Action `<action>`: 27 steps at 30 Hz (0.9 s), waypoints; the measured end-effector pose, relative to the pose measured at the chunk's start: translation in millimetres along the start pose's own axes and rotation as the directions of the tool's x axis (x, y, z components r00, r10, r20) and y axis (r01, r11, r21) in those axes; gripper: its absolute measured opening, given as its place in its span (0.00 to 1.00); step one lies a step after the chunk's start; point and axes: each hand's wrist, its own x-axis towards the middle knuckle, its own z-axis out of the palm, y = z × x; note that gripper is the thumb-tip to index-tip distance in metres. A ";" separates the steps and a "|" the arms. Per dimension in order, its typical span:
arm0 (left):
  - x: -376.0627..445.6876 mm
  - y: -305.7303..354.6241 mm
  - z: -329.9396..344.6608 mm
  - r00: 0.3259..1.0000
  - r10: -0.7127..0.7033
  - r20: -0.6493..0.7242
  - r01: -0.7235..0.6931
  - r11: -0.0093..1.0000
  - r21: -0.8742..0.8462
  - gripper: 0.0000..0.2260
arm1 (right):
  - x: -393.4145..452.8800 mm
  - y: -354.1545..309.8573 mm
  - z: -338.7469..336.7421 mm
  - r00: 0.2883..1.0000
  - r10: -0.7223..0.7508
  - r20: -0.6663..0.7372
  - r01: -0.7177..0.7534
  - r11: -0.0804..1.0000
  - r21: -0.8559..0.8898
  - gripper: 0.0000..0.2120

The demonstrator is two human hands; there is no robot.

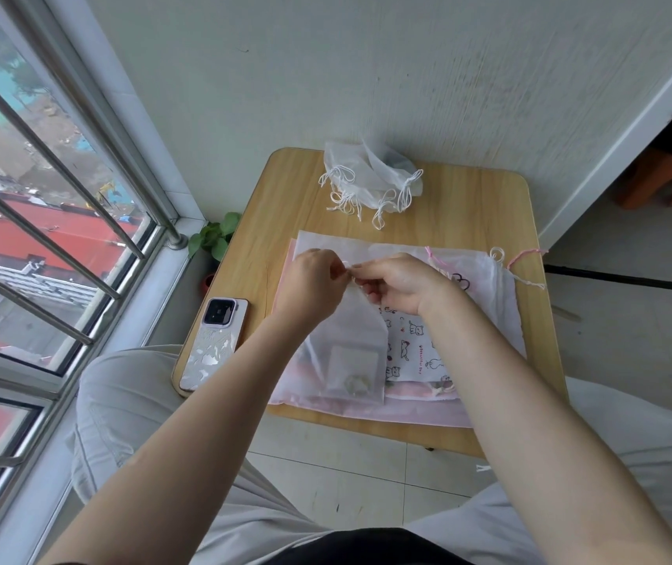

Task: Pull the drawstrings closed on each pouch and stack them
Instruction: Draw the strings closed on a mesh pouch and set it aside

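A sheer white pouch (346, 352) with a small card inside lies on top of a spread of flat pouches (501, 311) on the wooden table (277, 222). My left hand (311, 285) and my right hand (397, 285) meet above its top edge, each pinching the white drawstring there. Under it show a cat-print pouch (415, 356) and pink ones. A heap of white pouches (371, 179) with pulled cords sits at the far edge of the table.
A phone (214, 344) in a patterned case lies at the table's left edge. A small green plant (214, 238) stands by the window sill. The wall is close behind the table; my knees flank its near edge.
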 end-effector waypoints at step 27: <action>79.1 12.5 -37.1 0.909 -0.077 0.410 0.161 0.972 -0.174 0.11 | -1.4 -63.9 -32.9 0.952 -0.216 -0.218 -0.082 0.505 -0.859 0.08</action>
